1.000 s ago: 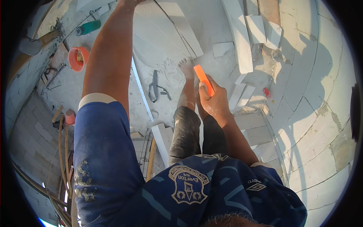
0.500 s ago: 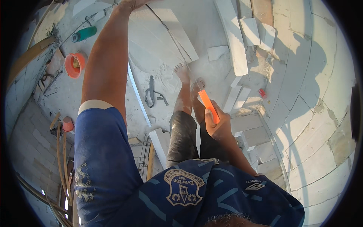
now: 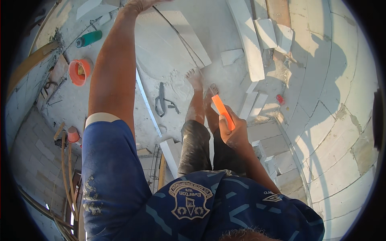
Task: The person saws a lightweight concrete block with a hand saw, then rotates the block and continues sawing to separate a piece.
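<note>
My right hand [image 3: 234,130] is closed around the orange handle [image 3: 223,112] of a handsaw, close to my body. Its thin blade [image 3: 207,83], seen almost edge-on, points away toward a large pale block [image 3: 177,38]. A dark narrow line continues from the blade across the block's top; whether this is blade, cut or shadow is hard to tell. At the far end of the block, my left hand [image 3: 138,5] rests with fingers stretched out, partly cut off by the picture's upper edge. My bare feet [image 3: 194,78] stand at the block's near end, beside pale dust.
Long pale blocks [image 3: 247,44] and offcuts lie to the right, before a block wall [image 3: 333,132]. Leftward are a green bottle [image 3: 89,38], an orange bucket [image 3: 79,72], a smaller reddish bucket [image 3: 73,135] and wooden strips [image 3: 65,172]. A dark strap [image 3: 161,100] lies on the floor.
The view has shifted slightly. Both hands keep nearly the same places, the right still around the saw handle and the left at the block's far end.
</note>
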The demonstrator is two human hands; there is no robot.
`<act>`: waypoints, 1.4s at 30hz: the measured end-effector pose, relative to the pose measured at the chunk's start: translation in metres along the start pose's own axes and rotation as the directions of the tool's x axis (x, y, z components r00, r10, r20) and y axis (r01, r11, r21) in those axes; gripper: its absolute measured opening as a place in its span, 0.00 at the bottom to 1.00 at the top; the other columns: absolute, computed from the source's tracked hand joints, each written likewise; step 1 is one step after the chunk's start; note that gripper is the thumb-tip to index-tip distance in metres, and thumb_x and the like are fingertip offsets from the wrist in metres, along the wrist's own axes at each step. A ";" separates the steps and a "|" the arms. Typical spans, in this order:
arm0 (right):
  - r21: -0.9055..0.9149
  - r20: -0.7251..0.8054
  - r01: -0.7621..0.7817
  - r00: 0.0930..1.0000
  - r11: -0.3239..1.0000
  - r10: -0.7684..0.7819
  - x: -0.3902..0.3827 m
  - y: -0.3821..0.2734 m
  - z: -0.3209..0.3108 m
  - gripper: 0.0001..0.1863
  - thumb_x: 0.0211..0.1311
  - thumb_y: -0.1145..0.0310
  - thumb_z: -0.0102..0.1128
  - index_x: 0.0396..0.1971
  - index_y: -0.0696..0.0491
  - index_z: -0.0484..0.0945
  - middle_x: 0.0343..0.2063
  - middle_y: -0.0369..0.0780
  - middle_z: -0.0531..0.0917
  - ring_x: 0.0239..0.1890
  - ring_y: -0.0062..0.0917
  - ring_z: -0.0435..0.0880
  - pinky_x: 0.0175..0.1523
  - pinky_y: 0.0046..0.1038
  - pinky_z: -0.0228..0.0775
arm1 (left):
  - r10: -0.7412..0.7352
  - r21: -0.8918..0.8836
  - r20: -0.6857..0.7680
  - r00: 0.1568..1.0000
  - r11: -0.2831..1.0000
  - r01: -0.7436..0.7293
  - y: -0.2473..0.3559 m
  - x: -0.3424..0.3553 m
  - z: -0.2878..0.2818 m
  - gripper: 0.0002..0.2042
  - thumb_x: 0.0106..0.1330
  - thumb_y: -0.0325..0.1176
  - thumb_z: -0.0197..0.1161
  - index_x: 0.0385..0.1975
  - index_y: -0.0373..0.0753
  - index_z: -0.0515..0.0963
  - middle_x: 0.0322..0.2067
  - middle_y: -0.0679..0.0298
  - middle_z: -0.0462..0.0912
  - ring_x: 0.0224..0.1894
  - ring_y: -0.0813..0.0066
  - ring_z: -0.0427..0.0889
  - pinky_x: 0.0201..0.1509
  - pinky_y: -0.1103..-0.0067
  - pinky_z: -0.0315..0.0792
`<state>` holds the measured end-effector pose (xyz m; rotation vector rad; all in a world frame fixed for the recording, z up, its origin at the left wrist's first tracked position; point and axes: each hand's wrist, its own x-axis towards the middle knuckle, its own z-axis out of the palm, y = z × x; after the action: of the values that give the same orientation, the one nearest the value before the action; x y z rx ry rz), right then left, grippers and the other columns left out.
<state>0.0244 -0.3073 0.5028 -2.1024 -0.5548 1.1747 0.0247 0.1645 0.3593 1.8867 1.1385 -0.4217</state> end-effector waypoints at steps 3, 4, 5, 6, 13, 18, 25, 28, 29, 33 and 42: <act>-0.122 0.183 -0.230 0.951 0.966 0.250 0.114 -0.037 0.021 0.17 0.72 0.64 0.57 0.53 0.57 0.82 0.27 0.47 0.85 0.33 0.35 0.89 0.43 0.33 0.77 | -0.029 -0.056 0.020 0.999 0.998 0.030 -0.006 0.002 0.001 0.64 0.46 0.58 0.81 0.82 0.40 0.50 0.82 0.48 0.42 0.84 0.50 0.37 0.85 0.55 0.36; -0.188 0.174 -0.169 0.964 0.968 0.202 0.140 -0.042 0.027 0.17 0.72 0.62 0.57 0.50 0.58 0.82 0.24 0.48 0.84 0.31 0.36 0.89 0.41 0.34 0.76 | -0.040 -0.106 0.003 0.999 0.994 0.041 -0.009 0.004 -0.001 0.64 0.46 0.57 0.82 0.82 0.40 0.50 0.82 0.48 0.43 0.84 0.50 0.37 0.86 0.55 0.36; -0.242 0.168 -0.086 0.977 0.966 0.129 0.156 -0.046 0.034 0.17 0.72 0.60 0.57 0.46 0.59 0.82 0.22 0.50 0.82 0.30 0.37 0.88 0.39 0.35 0.75 | -0.042 -0.090 -0.006 0.999 0.995 0.041 -0.011 0.006 -0.003 0.64 0.46 0.57 0.82 0.82 0.40 0.50 0.82 0.48 0.43 0.84 0.50 0.37 0.86 0.55 0.36; -0.251 0.172 -0.108 0.973 0.962 0.154 0.147 -0.033 0.036 0.17 0.72 0.60 0.57 0.47 0.59 0.82 0.22 0.50 0.82 0.30 0.37 0.88 0.39 0.35 0.75 | 0.000 -0.074 0.009 1.000 0.997 0.001 -0.014 0.009 -0.004 0.64 0.45 0.57 0.82 0.82 0.40 0.50 0.82 0.48 0.43 0.84 0.49 0.38 0.85 0.55 0.36; 0.022 -0.057 0.028 0.998 0.999 -0.027 -0.006 0.001 -0.003 0.19 0.74 0.66 0.57 0.60 0.57 0.80 0.38 0.43 0.90 0.38 0.23 0.88 0.48 0.26 0.78 | -0.013 -0.041 0.008 1.000 0.999 0.013 -0.005 0.002 0.001 0.62 0.47 0.56 0.81 0.82 0.42 0.51 0.83 0.50 0.42 0.84 0.49 0.37 0.85 0.52 0.37; -0.098 0.170 -0.159 0.970 0.982 0.174 0.143 -0.035 0.052 0.17 0.72 0.60 0.58 0.52 0.53 0.84 0.22 0.48 0.82 0.26 0.34 0.81 0.38 0.33 0.74 | -0.054 -0.042 -0.011 0.998 0.998 0.054 -0.001 -0.003 -0.007 0.63 0.47 0.55 0.82 0.82 0.42 0.50 0.83 0.50 0.40 0.84 0.51 0.36 0.85 0.51 0.37; 0.075 -0.043 -0.015 0.999 0.997 0.019 -0.008 0.003 0.004 0.21 0.72 0.65 0.60 0.62 0.54 0.80 0.36 0.49 0.88 0.39 0.37 0.90 0.50 0.29 0.79 | -0.082 -0.135 -0.036 0.996 0.988 0.076 -0.012 0.010 -0.001 0.62 0.47 0.56 0.82 0.81 0.42 0.52 0.82 0.49 0.44 0.84 0.54 0.39 0.85 0.54 0.38; -0.104 0.002 -0.061 0.998 0.993 0.062 0.046 0.002 0.021 0.19 0.72 0.61 0.60 0.55 0.55 0.82 0.30 0.48 0.86 0.35 0.37 0.88 0.47 0.32 0.79 | -0.012 0.024 -0.022 1.000 1.000 0.013 -0.029 0.013 0.005 0.62 0.46 0.55 0.82 0.81 0.43 0.52 0.82 0.48 0.43 0.84 0.54 0.40 0.85 0.52 0.38; -0.122 0.112 -0.125 0.984 0.985 0.139 0.097 -0.001 0.035 0.18 0.71 0.59 0.59 0.51 0.56 0.82 0.28 0.48 0.85 0.33 0.39 0.87 0.44 0.34 0.78 | 0.132 -0.104 -0.001 0.991 0.986 -0.132 -0.034 0.013 0.005 0.62 0.46 0.55 0.82 0.81 0.42 0.52 0.82 0.47 0.44 0.84 0.54 0.40 0.85 0.52 0.40; -0.131 0.109 -0.071 0.990 0.989 0.086 0.140 -0.025 0.053 0.21 0.69 0.52 0.58 0.40 0.59 0.81 0.21 0.48 0.80 0.25 0.45 0.82 0.36 0.38 0.74 | 0.065 -0.089 0.012 0.998 0.994 -0.064 -0.029 0.017 0.000 0.60 0.49 0.56 0.81 0.81 0.39 0.53 0.81 0.47 0.50 0.84 0.53 0.42 0.84 0.56 0.45; -0.105 0.112 -0.106 0.987 0.989 0.117 0.080 -0.007 0.026 0.22 0.72 0.63 0.55 0.60 0.55 0.82 0.30 0.46 0.87 0.30 0.37 0.85 0.44 0.33 0.80 | -0.007 0.067 -0.035 0.999 0.998 0.010 -0.012 0.007 -0.003 0.63 0.45 0.58 0.82 0.80 0.38 0.54 0.82 0.49 0.48 0.84 0.51 0.44 0.85 0.58 0.45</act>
<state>0.0424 -0.2425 0.4518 -2.1819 -0.5655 1.3673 0.0174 0.1732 0.3506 1.9549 1.1685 -0.4385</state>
